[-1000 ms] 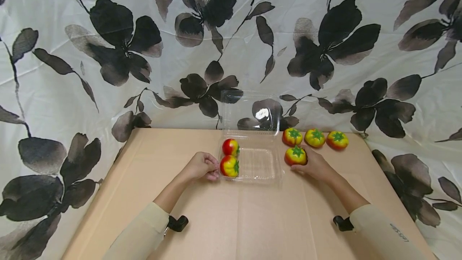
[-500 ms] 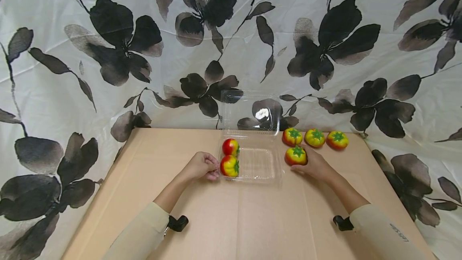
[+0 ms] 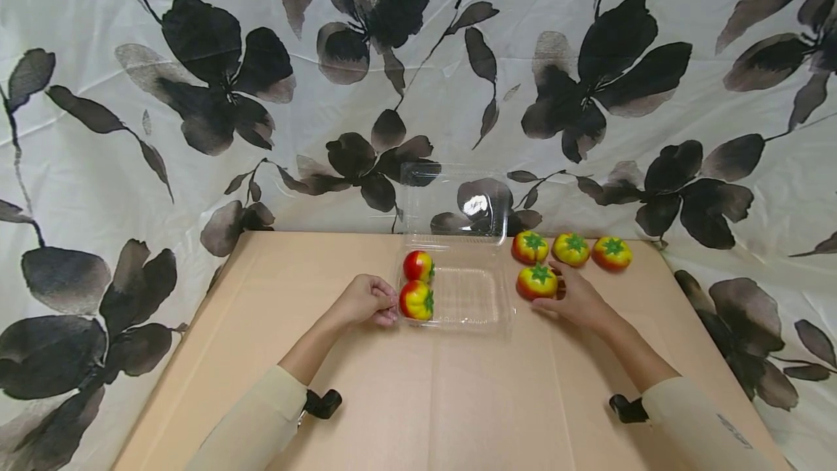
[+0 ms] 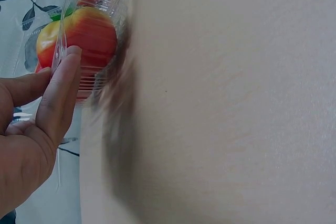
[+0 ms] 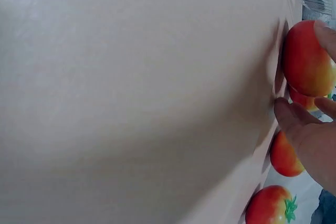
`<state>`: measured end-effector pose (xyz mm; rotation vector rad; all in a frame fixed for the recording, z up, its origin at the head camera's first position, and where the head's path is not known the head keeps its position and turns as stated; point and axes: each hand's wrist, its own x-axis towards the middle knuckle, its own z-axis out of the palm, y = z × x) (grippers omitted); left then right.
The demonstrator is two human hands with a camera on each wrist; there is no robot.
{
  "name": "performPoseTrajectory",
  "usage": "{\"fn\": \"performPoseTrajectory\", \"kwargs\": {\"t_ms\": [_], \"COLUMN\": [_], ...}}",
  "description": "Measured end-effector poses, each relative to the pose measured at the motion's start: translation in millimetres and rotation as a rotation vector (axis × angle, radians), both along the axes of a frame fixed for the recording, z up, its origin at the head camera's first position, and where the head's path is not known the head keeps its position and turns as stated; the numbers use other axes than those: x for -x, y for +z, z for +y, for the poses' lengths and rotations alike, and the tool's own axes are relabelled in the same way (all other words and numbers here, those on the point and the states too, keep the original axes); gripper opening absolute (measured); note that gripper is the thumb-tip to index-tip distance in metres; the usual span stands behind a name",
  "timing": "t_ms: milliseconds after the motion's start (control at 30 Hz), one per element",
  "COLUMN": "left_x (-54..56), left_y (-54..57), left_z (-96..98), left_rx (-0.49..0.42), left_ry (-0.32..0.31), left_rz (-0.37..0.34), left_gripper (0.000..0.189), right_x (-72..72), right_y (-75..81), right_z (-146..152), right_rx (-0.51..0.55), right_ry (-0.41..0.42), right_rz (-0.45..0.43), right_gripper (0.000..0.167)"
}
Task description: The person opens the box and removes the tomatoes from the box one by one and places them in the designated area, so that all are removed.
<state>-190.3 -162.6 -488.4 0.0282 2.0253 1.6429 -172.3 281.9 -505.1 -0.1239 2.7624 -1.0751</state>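
Note:
In the head view my left hand (image 3: pixel 368 301) pinches the near left rim of a clear plastic clamshell container (image 3: pixel 471 293), thumb and fingers meeting at its edge in the left wrist view. Two red-and-yellow toy tomatoes (image 3: pixel 416 301) lie on their sides along its left wall. Right of the container, a toy tomato (image 3: pixel 536 282) sits upright on the board. My right hand (image 3: pixel 578 300) is spread beside it; the thumb (image 5: pixel 326 38) rests against its skin, while the fingers (image 5: pixel 286 111) stand apart from it in the right wrist view.
Behind that tomato, a row of toy tomatoes (image 3: pixel 571 250) runs along the board's back edge. The container's clear lid (image 3: pixel 454 206) stands raised against a floral cloth (image 3: pixel 471 93). A tan board (image 3: pixel 392 398) lies under everything.
My right hand has loosened from the front toy tomato and drawn slightly to the right, with a gap showing at its fingers. The left hand and the container have stayed still.

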Motion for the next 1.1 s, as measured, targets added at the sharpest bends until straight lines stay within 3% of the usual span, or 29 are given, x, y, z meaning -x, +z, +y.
{"fn": "performPoseTrajectory", "kwargs": {"t_ms": [333, 633, 1100], "left_x": [-0.9, -1.4, -0.9], "left_y": [3.5, 4.3, 4.6], "left_z": [1.4, 2.8, 1.7], "left_rx": [-0.009, -0.008, -0.001], "left_ry": [-0.001, 0.003, 0.004], "left_rz": [-0.005, -0.004, -0.01], "left_gripper": [0.008, 0.008, 0.008], "right_x": [-10.6, -18.2, -21.0], "right_y": [15.1, 30.6, 55.3], "right_z": [7, 9, -18], "right_rx": [-0.014, -0.053, -0.022], "right_ry": [-0.021, -0.011, 0.069], "right_rz": [0.003, 0.154, 0.259], "right_gripper": [0.1, 0.089, 0.08]}}
